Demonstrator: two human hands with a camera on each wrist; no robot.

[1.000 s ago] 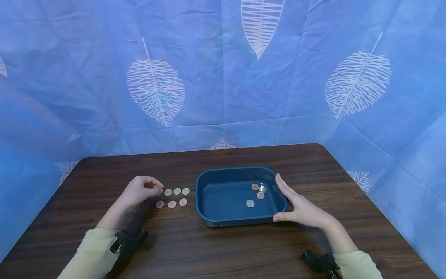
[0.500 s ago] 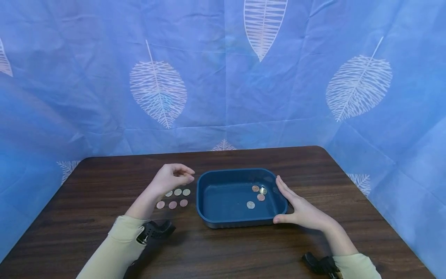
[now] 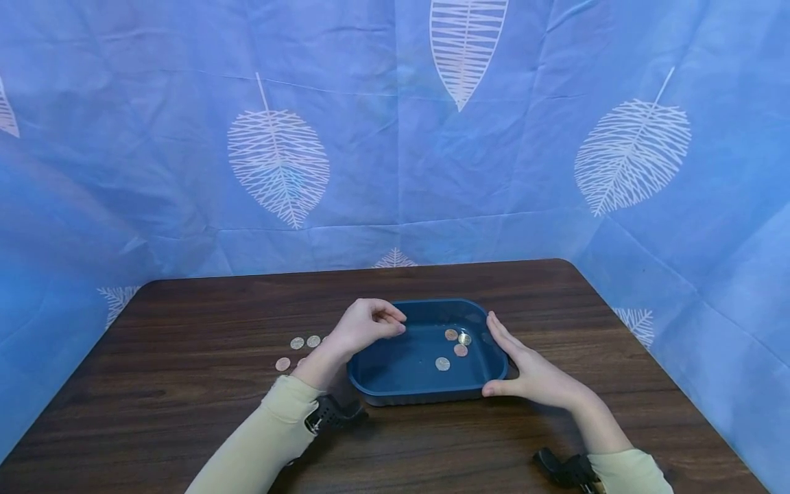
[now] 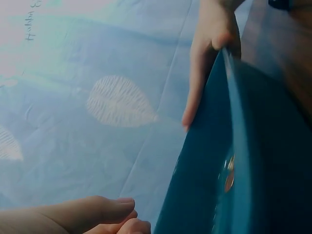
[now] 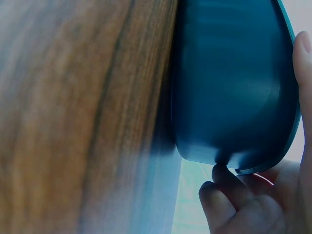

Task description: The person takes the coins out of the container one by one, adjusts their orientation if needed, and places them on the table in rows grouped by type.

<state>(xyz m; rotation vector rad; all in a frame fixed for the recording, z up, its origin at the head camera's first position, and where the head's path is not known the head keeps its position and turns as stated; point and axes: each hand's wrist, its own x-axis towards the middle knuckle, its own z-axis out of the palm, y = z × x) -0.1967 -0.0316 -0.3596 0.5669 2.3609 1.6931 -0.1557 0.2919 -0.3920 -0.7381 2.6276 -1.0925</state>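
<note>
My left hand [image 3: 365, 328] hovers over the left end of the dark blue tray [image 3: 395, 394], palm down and fingers loosely bent. Its thumb and index fingertips are close together, and no coin shows between them in the head view or the left wrist view. With my right hand [image 3: 533, 367] I hold the tray's right end, thumb at the near corner and fingers at the far one. Inside the tray lie two copper coins [image 3: 460, 350], a gold-toned coin [image 3: 465, 339] and a silver coin [image 3: 442, 363]. Left of it, pale coins [image 3: 297, 343] and copper coins [image 3: 282, 363] form two rows, partly hidden behind my left wrist.
The dark wood-grain table [image 3: 204, 329] carries the tray and coins. Behind and beside it hangs a blue cloth [image 3: 395, 158] with white leaf prints. Both wrists wear black camera mounts, like the one [image 3: 564, 468] at my right sleeve.
My left hand lifted away from the left end of the coin rows and moved right, over the tray. The right hand, the tray and its coins stayed in place.
</note>
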